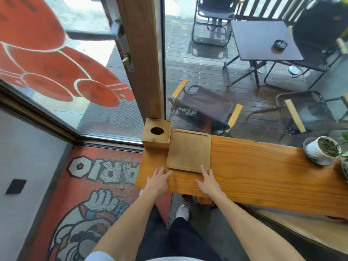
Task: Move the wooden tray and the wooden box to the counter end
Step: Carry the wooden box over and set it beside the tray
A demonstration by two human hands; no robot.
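Observation:
A square wooden tray (189,150) lies flat on the wooden counter (263,172), near its left end. A wooden box (157,133) with a round hole in its top stands at the far left corner, touching the tray's left side. My left hand (158,180) rests on the counter just below the tray's near left corner, fingers spread. My right hand (207,180) lies by the near right corner, its fingertips at the tray's edge. Neither hand holds anything.
A white potted plant (321,149) stands on the counter's right part. A wooden post (143,57) rises behind the box, against the window. Outside the glass are folding chairs and a dark table (263,40). A printed red mat (90,200) covers the floor at left.

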